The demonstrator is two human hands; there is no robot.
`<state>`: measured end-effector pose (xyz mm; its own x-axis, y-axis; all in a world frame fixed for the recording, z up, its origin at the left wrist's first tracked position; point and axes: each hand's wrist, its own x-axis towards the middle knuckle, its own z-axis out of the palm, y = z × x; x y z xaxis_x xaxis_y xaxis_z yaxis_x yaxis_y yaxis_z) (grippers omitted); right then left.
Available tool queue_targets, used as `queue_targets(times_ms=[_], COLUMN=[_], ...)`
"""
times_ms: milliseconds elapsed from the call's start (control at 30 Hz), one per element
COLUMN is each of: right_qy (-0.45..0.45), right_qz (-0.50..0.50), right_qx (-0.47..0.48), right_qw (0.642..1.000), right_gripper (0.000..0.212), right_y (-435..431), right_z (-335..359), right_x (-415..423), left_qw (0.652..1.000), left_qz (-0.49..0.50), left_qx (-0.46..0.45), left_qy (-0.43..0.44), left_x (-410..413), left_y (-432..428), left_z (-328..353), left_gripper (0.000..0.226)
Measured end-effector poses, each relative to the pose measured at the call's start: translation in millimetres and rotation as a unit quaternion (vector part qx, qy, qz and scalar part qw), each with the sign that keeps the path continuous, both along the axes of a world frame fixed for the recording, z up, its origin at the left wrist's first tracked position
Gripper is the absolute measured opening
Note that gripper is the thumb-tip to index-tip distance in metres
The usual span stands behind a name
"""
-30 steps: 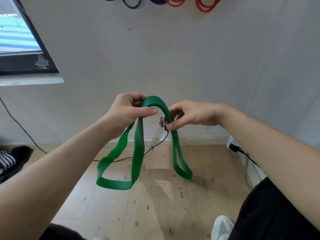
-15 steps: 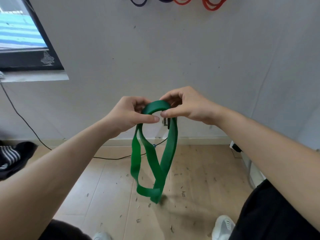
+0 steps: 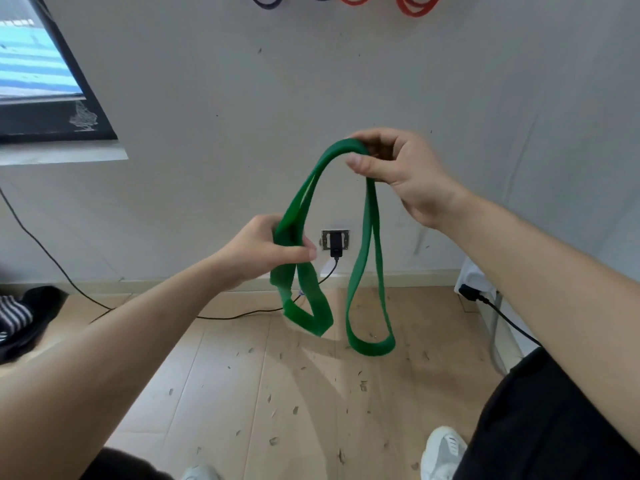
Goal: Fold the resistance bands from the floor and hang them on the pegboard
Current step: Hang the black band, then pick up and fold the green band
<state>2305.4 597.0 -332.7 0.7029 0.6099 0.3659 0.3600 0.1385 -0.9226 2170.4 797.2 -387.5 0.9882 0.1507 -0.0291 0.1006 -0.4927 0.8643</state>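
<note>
A green resistance band (image 3: 366,258) hangs in the air in front of the white wall, folded into loops. My right hand (image 3: 398,174) pinches its top bend, held high. Lower and to the left, my left hand (image 3: 263,251) grips two strands of the band together, with a short loop dangling below it. A longer loop hangs from my right hand down toward the floor. At the top edge, the bottoms of dark purple bands (image 3: 266,0) and red bands (image 3: 415,5) hang on the wall; their pegs are out of view.
A wall socket with a black plug (image 3: 335,241) sits behind the band, its cable (image 3: 239,315) running over the wooden floor. Dark clothing (image 3: 24,317) lies at the left. A white power strip (image 3: 476,284) is at the right. My white shoe (image 3: 443,452) is below.
My hands were together at the band's top bend. My right hand has risen with the bend, and my left hand has slid down the strands, splitting the band into two hanging loops.
</note>
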Motion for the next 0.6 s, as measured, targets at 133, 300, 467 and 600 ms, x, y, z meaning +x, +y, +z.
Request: queue_targets(times_ms=[133, 300, 467, 600], right_qy=[0.024, 0.024, -0.015, -0.056], right_qz=[-0.039, -0.042, 0.017, 0.093], right_qx=[-0.031, -0.124, -0.263, -0.367], right_qw=[0.998, 0.991, 0.965, 0.924], right_gripper=[0.017, 0.024, 0.031, 0.033], right_y=[-10.3, -23.4, -25.6, -15.2], right_z=[-4.4, -9.6, -19.7, -27.0], right_x=[19.0, 36.0, 37.6, 19.8], left_qw=[0.998, 0.995, 0.986, 0.976], left_qz=[0.037, 0.051, 0.060, 0.038], left_qx=[-0.026, -0.063, -0.130, -0.192], left_qy=[-0.036, -0.060, -0.084, -0.093], left_x=[1.9, 0.3, -2.3, -3.9], left_y=[1.2, 3.3, 3.2, -1.1], left_z=[6.2, 15.7, 26.6, 33.8], left_gripper=[0.019, 0.023, 0.028, 0.019])
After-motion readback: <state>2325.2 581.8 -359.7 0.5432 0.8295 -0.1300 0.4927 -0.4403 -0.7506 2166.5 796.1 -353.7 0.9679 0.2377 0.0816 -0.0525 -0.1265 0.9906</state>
